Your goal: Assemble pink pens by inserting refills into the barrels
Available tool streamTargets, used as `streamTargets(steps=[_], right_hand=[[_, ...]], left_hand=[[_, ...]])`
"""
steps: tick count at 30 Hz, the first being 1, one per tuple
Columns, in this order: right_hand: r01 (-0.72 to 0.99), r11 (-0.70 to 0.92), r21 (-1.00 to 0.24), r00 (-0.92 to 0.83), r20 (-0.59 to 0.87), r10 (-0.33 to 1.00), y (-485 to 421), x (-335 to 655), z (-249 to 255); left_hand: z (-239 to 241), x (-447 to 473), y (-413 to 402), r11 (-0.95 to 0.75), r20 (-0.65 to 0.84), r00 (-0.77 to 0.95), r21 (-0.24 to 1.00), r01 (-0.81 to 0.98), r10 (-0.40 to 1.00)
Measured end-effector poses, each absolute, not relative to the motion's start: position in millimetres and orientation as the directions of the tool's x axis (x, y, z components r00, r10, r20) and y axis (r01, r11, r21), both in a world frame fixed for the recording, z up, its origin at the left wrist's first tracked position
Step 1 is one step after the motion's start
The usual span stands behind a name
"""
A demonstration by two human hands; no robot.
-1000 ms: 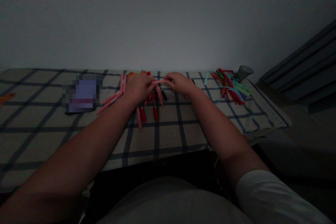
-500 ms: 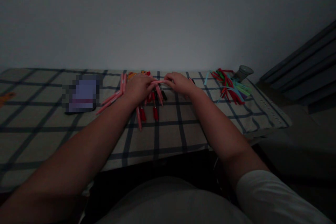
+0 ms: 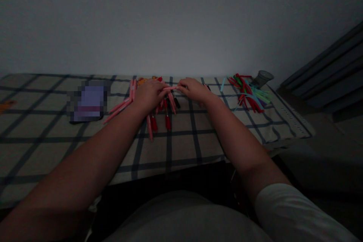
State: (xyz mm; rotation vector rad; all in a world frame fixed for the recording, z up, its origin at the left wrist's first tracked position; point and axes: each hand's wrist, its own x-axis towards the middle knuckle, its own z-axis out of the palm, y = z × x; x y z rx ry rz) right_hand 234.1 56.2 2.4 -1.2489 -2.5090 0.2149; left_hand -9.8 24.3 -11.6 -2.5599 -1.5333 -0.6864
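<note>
Between my two hands a slim pink pen (image 3: 170, 88) lies level, just above a loose pile of pens. My left hand (image 3: 149, 93) is closed on its left end, fingers bent over it. At the other end, my right hand (image 3: 192, 89) pinches it between thumb and fingertips. Red-capped pens (image 3: 168, 121) and more pink pens (image 3: 150, 128) stick out below my left hand. Farther left, several pink pens (image 3: 120, 109) lie beside my wrist. Part of the pile is hidden under my left hand.
A blurred-out phone-like object (image 3: 90, 102) lies on the checked cloth (image 3: 184, 143) at left. On the right are colourful strips (image 3: 249, 96) and a tilted clear cup (image 3: 262, 78). An orange object (image 3: 7, 106) shows at the far left edge. A wall stands behind.
</note>
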Motion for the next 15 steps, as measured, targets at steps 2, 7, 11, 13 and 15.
streamTargets(steps=[2,7,11,13,15], right_hand=[[0.746,0.609,-0.271,-0.567,0.222,0.793,56.0,234.5,2.7],[0.762,0.597,-0.252,-0.550,0.234,0.801,56.7,234.7,1.5],[0.760,0.598,-0.255,-0.538,0.270,0.799,58.1,235.6,0.7],[0.754,0.594,-0.281,-0.521,0.295,0.801,58.2,236.5,0.9],[0.733,0.587,-0.342,-0.499,0.315,0.807,57.6,237.0,0.9]], left_hand=[[-10.7,-9.5,23.5,-0.494,0.419,0.392,0.166,0.854,0.819],[-9.3,-9.2,21.2,-0.484,0.423,0.380,0.168,0.859,0.822],[-9.6,-8.7,21.1,-0.477,0.430,0.364,0.191,0.858,0.826],[-9.9,-8.6,21.7,-0.493,0.438,0.371,0.205,0.846,0.819],[-9.7,-8.6,22.0,-0.502,0.444,0.374,0.215,0.837,0.814]])
